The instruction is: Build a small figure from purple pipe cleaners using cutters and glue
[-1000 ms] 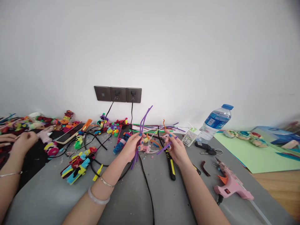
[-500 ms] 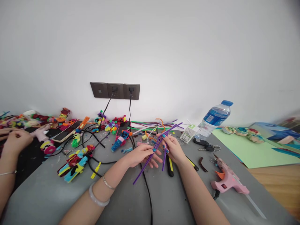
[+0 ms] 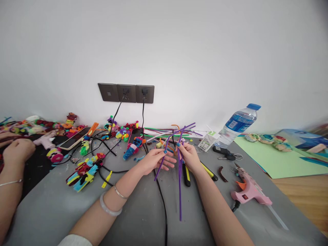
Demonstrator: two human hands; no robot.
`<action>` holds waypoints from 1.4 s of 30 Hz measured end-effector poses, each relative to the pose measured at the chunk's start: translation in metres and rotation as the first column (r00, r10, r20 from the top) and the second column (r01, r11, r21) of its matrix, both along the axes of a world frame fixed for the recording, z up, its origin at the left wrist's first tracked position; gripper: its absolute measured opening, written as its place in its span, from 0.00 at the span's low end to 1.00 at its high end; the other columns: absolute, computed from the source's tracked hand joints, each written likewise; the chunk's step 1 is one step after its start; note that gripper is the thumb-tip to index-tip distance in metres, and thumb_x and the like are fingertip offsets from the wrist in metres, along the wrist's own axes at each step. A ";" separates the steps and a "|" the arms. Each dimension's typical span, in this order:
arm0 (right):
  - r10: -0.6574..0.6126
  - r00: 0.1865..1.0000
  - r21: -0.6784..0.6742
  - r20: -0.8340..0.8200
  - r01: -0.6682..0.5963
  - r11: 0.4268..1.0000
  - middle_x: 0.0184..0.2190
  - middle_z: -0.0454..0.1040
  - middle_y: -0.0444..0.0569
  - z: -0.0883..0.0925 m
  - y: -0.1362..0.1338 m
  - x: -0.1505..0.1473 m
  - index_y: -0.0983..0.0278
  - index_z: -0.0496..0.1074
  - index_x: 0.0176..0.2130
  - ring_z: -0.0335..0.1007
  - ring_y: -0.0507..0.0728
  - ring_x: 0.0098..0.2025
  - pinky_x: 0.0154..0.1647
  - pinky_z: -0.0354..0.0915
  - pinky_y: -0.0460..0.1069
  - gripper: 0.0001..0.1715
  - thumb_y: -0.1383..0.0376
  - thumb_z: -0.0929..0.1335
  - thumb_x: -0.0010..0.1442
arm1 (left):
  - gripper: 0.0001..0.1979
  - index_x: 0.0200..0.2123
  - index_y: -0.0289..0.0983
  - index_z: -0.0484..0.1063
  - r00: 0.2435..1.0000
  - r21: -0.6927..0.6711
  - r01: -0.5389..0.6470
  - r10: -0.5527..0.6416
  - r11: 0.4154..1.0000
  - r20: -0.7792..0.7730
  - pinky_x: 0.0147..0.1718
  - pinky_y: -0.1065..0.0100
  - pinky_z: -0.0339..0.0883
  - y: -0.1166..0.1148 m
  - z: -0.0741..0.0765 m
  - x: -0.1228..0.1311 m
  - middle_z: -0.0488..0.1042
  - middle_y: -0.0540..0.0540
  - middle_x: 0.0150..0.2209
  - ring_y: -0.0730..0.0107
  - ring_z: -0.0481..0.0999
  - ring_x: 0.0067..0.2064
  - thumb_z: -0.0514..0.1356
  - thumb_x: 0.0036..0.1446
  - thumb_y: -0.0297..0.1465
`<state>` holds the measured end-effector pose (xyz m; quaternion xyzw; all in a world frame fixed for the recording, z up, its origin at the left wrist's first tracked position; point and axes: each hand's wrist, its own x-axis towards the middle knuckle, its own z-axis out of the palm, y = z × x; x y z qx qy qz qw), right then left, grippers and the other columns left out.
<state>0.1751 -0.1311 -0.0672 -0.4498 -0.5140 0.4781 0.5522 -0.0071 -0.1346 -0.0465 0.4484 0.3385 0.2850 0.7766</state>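
Observation:
My right hand is closed around a bunch of purple pipe cleaners, which hang down toward me and stick up behind the fingers. My left hand sits just to the left, its fingers pinching one purple strand that slants down from the bunch. Both hands hover above the grey table, over a black cable.
A pink glue gun lies at the right, past a yellow-black tool. A water bottle, keys and green paper sit further right. Colourful pipe-cleaner figures and a phone crowd the left, where another person's hand works.
The purple pipe cleaners have swung from slanting left to hanging nearly straight down from my right hand. My left hand has separated one strand. The view has tilted slightly down.

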 end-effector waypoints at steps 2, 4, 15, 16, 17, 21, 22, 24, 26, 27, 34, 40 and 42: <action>0.016 1.000 -0.010 -0.017 -0.016 1.000 0.09 0.63 0.38 0.001 0.000 -0.001 0.62 0.69 0.24 0.45 0.46 0.09 0.10 0.41 0.43 0.25 0.45 0.72 0.52 | 0.16 0.39 0.32 0.72 1.000 0.010 -0.004 0.005 1.000 -0.019 0.29 0.70 0.72 0.000 -0.001 0.000 0.80 0.36 0.37 0.67 0.81 0.31 0.60 0.60 0.41; -0.010 0.998 -0.010 -0.054 0.010 1.000 0.10 0.64 0.37 0.001 0.000 -0.001 0.62 0.69 0.26 0.45 0.46 0.09 0.10 0.41 0.43 0.23 0.46 0.72 0.53 | 0.17 0.37 0.31 0.72 0.998 0.029 0.018 -0.016 0.999 -0.067 0.27 0.70 0.72 -0.001 -0.002 0.001 0.80 0.37 0.34 0.68 0.80 0.29 0.61 0.59 0.41; -0.207 0.955 0.048 -0.213 0.221 0.974 0.14 0.64 0.36 0.005 0.003 0.002 0.63 0.74 0.37 0.49 0.45 0.12 0.12 0.45 0.43 0.19 0.51 0.72 0.55 | 0.21 0.31 0.32 0.72 0.954 0.055 0.250 -0.236 0.967 -0.185 0.30 0.67 0.71 -0.008 -0.002 0.002 0.81 0.33 0.36 0.65 0.80 0.30 0.62 0.54 0.47; -0.218 0.948 0.048 -0.231 0.235 0.971 0.14 0.63 0.36 0.005 0.003 0.002 0.63 0.74 0.37 0.49 0.45 0.13 0.12 0.45 0.43 0.19 0.51 0.73 0.54 | 0.21 0.33 0.31 0.73 0.949 0.056 0.262 -0.246 0.963 -0.199 0.30 0.67 0.71 -0.008 -0.001 0.001 0.81 0.33 0.37 0.65 0.81 0.30 0.62 0.54 0.46; -0.228 0.941 0.046 -0.250 0.246 0.968 0.14 0.63 0.36 0.006 0.003 0.002 0.63 0.74 0.37 0.49 0.45 0.13 0.12 0.46 0.43 0.19 0.51 0.73 0.54 | 0.21 0.34 0.31 0.74 0.943 0.058 0.277 -0.260 0.959 -0.209 0.30 0.67 0.71 -0.008 -0.001 0.001 0.81 0.33 0.37 0.65 0.81 0.30 0.62 0.54 0.46; -0.245 0.926 0.037 -0.286 0.266 0.963 0.14 0.62 0.35 0.006 0.004 0.003 0.63 0.74 0.35 0.49 0.45 0.13 0.12 0.47 0.43 0.20 0.50 0.73 0.52 | 0.21 0.36 0.31 0.75 0.927 0.060 0.322 -0.302 0.945 -0.221 0.31 0.67 0.71 -0.008 0.000 -0.001 0.81 0.33 0.38 0.64 0.81 0.30 0.62 0.55 0.46; -0.244 0.927 0.036 -0.285 0.264 0.964 0.14 0.62 0.35 0.005 0.005 0.003 0.63 0.74 0.35 0.49 0.45 0.13 0.12 0.47 0.43 0.20 0.50 0.74 0.52 | 0.22 0.37 0.31 0.75 0.926 0.057 0.327 -0.307 0.943 -0.220 0.31 0.66 0.71 -0.008 0.001 -0.002 0.81 0.33 0.38 0.64 0.81 0.31 0.62 0.55 0.47; -0.231 0.932 0.035 -0.279 0.250 0.968 0.14 0.62 0.35 0.004 0.005 0.003 0.64 0.73 0.34 0.48 0.45 0.13 0.12 0.47 0.42 0.20 0.50 0.74 0.51 | 0.23 0.38 0.31 0.74 0.925 0.056 0.329 -0.309 0.943 -0.221 0.32 0.65 0.71 -0.009 0.003 -0.002 0.81 0.33 0.38 0.64 0.81 0.31 0.61 0.54 0.48; -0.209 0.940 0.032 -0.270 0.226 0.974 0.14 0.62 0.35 0.003 0.006 0.004 0.64 0.74 0.34 0.48 0.45 0.13 0.13 0.47 0.42 0.20 0.50 0.74 0.51 | 0.24 0.39 0.32 0.73 0.924 0.056 0.327 -0.307 0.943 -0.226 0.34 0.64 0.71 -0.009 0.005 -0.001 0.81 0.33 0.39 0.63 0.81 0.31 0.62 0.54 0.49; -0.201 0.944 0.030 -0.262 0.216 0.976 0.14 0.62 0.36 0.003 0.006 0.004 0.64 0.74 0.34 0.49 0.45 0.13 0.13 0.47 0.42 0.20 0.50 0.74 0.51 | 0.24 0.38 0.32 0.72 0.925 0.056 0.325 -0.304 0.944 -0.229 0.34 0.64 0.71 -0.009 0.005 -0.001 0.81 0.33 0.39 0.63 0.81 0.32 0.62 0.53 0.49; -0.171 0.969 0.016 -0.180 0.177 0.984 0.14 0.63 0.38 -0.001 0.006 0.005 0.64 0.75 0.32 0.49 0.46 0.13 0.12 0.46 0.43 0.22 0.48 0.73 0.52 | 0.24 0.31 0.34 0.66 0.951 0.056 0.265 -0.252 0.963 -0.181 0.33 0.65 0.71 -0.007 0.002 -0.002 0.81 0.34 0.37 0.64 0.81 0.32 0.64 0.50 0.51; -0.128 0.982 0.000 -0.141 0.129 0.992 0.13 0.63 0.38 0.000 0.005 0.005 0.65 0.76 0.31 0.49 0.45 0.12 0.11 0.44 0.43 0.21 0.48 0.73 0.52 | 0.25 0.35 0.32 0.70 0.948 0.044 0.260 -0.247 0.965 -0.200 0.30 0.67 0.69 -0.005 0.001 -0.003 0.81 0.33 0.36 0.63 0.81 0.30 0.63 0.51 0.51; -0.107 0.986 -0.008 -0.129 0.107 0.994 0.13 0.63 0.37 0.000 0.005 0.005 0.65 0.76 0.31 0.48 0.45 0.11 0.11 0.43 0.43 0.21 0.49 0.72 0.53 | 0.26 0.37 0.31 0.72 0.941 0.044 0.275 -0.260 0.960 -0.216 0.29 0.67 0.69 -0.005 0.002 -0.003 0.81 0.33 0.37 0.63 0.81 0.30 0.61 0.53 0.51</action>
